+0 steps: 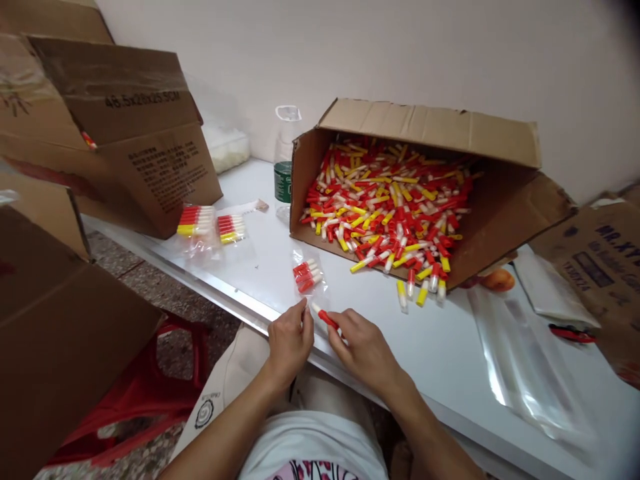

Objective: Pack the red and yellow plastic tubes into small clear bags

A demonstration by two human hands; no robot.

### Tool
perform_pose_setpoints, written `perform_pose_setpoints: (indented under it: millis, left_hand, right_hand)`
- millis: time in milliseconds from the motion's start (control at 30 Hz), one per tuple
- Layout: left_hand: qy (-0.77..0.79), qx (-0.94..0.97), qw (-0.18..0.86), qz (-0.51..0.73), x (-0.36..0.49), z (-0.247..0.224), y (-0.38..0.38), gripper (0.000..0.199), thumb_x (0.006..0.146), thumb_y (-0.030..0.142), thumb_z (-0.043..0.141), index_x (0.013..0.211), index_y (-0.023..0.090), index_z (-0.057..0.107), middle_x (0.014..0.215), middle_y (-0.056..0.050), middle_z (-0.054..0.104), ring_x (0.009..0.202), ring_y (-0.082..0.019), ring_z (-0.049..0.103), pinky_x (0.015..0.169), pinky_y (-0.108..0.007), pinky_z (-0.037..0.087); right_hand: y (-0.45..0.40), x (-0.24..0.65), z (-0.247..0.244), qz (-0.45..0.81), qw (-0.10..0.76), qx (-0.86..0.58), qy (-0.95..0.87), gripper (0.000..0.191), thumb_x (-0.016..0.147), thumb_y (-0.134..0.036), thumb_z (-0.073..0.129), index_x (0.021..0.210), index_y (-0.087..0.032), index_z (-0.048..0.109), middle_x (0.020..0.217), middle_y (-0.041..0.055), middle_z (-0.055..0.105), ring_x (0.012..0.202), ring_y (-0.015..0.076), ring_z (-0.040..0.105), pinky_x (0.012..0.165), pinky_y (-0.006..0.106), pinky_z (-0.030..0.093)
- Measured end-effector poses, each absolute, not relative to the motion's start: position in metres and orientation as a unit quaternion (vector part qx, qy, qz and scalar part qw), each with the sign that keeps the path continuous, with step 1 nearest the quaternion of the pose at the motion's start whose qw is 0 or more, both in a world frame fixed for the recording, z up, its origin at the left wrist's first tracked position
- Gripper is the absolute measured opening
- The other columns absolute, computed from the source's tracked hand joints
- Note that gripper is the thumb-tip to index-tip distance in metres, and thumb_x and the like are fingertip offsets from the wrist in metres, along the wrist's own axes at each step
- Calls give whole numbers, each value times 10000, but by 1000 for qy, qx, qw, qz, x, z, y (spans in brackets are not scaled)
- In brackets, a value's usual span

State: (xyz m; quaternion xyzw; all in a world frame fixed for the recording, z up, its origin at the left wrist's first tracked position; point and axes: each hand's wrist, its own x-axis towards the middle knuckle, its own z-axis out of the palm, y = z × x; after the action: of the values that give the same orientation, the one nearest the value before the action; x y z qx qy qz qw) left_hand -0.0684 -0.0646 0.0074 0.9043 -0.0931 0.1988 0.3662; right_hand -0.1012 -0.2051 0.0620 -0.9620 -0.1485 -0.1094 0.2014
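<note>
My left hand [293, 337] pinches the near edge of a small clear plastic bag [310, 260], which lies on the white table with several red-and-white tubes in it. Between the fingertips of my right hand [363, 340] is one red-and-white tube [326, 317], its white end pointing at the bag's near end. Whether that tip is inside the bag I cannot tell. Beyond my right hand, a cardboard box [430, 133] lies on its side, full of loose red, yellow and white tubes [385, 207]. A few tubes [423, 291] have spilled out at its front edge.
Filled bags [197, 227] lie at the left beside a tall carton [155, 160]. A plastic bottle [283, 167] stands behind. Flat clear bags [525, 360] and a fruit [499, 280] are at the right. A red stool [150, 380] stands below the table's left edge.
</note>
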Motion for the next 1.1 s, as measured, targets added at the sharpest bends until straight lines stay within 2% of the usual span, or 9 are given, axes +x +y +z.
perform_pose_setpoints:
  millis: [133,267,367,500,633,733,967,1033,1100]
  left_hand:
    - [-147,895,388,165,-75,4,-71,322,896,206,397,1120,111,607,865,-92,703,741,-175,666,666,-273,507]
    - [-158,891,401,145,-76,4,-74,314,899,195,382,1123,145,597,877,-77,701,761,-183,667,673,-288,515]
    - [-159,885,410,153,-75,4,-72,310,900,190,378,1124,157,590,858,-68,698,742,-182,664,660,-291,516]
    - [-176,877,420,154,-77,2,-72,305,894,168,376,1116,144,583,862,-78,692,765,-181,661,684,-291,521]
    - [-204,873,415,157,-82,-6,-75,311,872,121,363,1082,112,591,791,-83,671,729,-185,644,657,-296,517]
    - [-204,866,425,166,-83,-10,-75,359,865,103,357,1154,98,569,748,-70,664,685,-173,634,630,-283,509]
    - [-89,893,411,163,-69,-4,-59,312,849,157,458,1096,171,649,875,-50,715,699,-153,660,638,-251,489]
    - [-56,911,370,173,-66,-2,-54,310,847,177,474,1096,191,658,837,-39,716,670,-158,657,601,-252,471]
    - [-48,920,342,187,-64,-2,-51,313,855,201,478,1115,199,652,782,-31,711,640,-157,650,566,-245,449]
  right_hand:
    - [-192,-81,40,-136,99,-984,-56,247,926,-228,361,913,-153,595,787,67,603,749,185,569,653,275,412]
    - [-189,-75,31,-93,147,-980,-99,178,897,-153,391,887,-177,567,801,34,608,759,156,551,681,246,396]
    - [-190,-73,28,-154,130,-977,-72,156,895,-216,427,924,-172,574,874,62,590,831,189,528,718,280,398]
    - [-194,-61,26,-154,114,-981,-20,344,823,-263,548,1152,-166,518,1085,109,536,977,238,499,780,325,409]
    - [-188,-41,22,-42,120,-992,-9,237,862,-348,519,1067,-237,560,1032,55,549,886,202,553,651,277,401]
    - [-181,-28,22,-33,118,-992,24,236,871,-380,508,1042,-225,563,1031,55,543,843,182,567,646,270,402]
    - [-239,-25,56,88,290,-943,-136,537,762,-412,637,1252,-243,500,1197,64,544,947,174,569,812,286,459]
    - [-271,-22,61,34,239,-970,3,467,844,-410,532,1256,-193,501,1164,100,579,890,186,596,798,315,468]
    - [-299,-16,58,-29,103,-982,156,430,887,-338,455,1240,-99,509,1151,185,581,932,247,603,809,375,462]
